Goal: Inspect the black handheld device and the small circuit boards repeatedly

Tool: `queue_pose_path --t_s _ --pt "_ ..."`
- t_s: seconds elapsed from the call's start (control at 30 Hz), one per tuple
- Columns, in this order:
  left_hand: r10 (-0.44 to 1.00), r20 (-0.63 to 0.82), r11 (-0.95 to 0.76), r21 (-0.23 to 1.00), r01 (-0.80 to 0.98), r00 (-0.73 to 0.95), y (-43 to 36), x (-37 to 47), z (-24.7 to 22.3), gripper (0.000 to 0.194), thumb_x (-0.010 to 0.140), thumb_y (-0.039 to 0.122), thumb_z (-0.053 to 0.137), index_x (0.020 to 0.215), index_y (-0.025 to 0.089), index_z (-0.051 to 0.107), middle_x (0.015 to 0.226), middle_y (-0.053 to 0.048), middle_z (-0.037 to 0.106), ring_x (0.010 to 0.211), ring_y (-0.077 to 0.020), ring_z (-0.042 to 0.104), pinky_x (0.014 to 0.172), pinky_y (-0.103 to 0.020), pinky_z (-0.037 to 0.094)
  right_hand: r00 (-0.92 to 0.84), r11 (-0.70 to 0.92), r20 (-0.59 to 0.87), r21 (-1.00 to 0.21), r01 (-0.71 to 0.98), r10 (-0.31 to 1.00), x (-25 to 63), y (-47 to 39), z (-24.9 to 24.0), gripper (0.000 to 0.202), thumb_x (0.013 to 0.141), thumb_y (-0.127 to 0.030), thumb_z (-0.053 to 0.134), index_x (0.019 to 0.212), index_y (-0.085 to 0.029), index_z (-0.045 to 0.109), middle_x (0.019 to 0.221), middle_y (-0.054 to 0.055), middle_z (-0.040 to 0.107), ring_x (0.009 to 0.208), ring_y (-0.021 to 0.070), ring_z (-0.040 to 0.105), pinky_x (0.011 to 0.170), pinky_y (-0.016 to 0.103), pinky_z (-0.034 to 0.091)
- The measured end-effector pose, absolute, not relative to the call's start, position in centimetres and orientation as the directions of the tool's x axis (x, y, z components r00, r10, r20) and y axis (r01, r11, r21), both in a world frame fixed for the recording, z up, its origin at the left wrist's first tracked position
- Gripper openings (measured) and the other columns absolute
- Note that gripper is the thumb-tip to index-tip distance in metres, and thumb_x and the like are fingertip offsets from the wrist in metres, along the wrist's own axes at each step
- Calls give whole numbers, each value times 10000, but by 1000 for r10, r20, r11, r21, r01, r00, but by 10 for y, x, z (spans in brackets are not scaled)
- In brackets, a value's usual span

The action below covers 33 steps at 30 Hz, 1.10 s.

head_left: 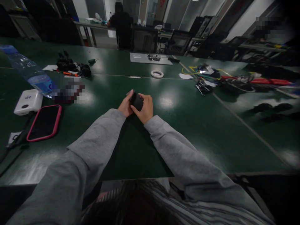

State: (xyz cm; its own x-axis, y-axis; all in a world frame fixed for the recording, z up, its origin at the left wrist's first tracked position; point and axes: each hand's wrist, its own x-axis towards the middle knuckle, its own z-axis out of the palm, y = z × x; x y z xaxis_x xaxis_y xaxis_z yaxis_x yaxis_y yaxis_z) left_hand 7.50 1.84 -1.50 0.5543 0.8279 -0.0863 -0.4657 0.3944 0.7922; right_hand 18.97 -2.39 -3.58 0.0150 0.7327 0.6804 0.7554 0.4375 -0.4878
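Observation:
A small black box-shaped object (137,101) is held between my two hands, just above the middle of the green table (131,150). My left hand (126,105) grips it from the left side, with the thumb near its top edge. On the other side my right hand (147,107) closes around it, thumb along the near lower edge and fingers curled over the right side. The object is tilted, and its exact kind does not show. Parts of it are hidden behind the fingers.
Left: a water bottle (35,75), a white box (28,101), a pink-cased phone (44,122) and black parts (72,67). Ahead: a tape roll (157,74) and a grey board (142,58). Right: tangled cables (211,73). A person (121,25) sits beyond the table.

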Motion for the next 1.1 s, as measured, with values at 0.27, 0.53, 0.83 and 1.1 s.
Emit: queue_pose_path --t_s 0.27,0.53,0.83,1.1 --pt "887 -160 401 731 -552 433 29 59 -21 640 820 815 389 971 231 603 837 -58 653 1070 -280 599 970 -492 495 -44 525 724 -455 720 688 181 -41 -27 505 909 -518 480 1309 -219 408 1254 128 442 1219 267 426 1060 496 393" --pt "884 -88 328 816 -475 459 34 58 -28 775 748 897 340 979 211 618 815 -87 639 1016 -310 628 869 -492 520 -26 472 719 -429 770 694 177 -47 -24 614 904 -541 466 1424 -266 290 1347 120 382 1272 289 393 1073 509 346" --pt "801 -95 382 842 -382 590 25 63 -20 838 746 902 331 1104 195 601 926 -120 651 1074 -365 617 865 -537 528 -13 448 707 -434 781 707 177 -48 -25 485 903 -533 460 1290 -253 375 1274 110 392 1232 281 396 1052 518 342" --pt "770 -61 376 847 -375 635 14 64 -14 720 828 816 359 1120 221 640 1005 -113 654 1124 -389 608 836 -589 525 -13 436 712 -416 798 702 178 -46 -25 401 923 -542 420 1180 -235 416 1207 109 402 1173 262 412 992 482 382"
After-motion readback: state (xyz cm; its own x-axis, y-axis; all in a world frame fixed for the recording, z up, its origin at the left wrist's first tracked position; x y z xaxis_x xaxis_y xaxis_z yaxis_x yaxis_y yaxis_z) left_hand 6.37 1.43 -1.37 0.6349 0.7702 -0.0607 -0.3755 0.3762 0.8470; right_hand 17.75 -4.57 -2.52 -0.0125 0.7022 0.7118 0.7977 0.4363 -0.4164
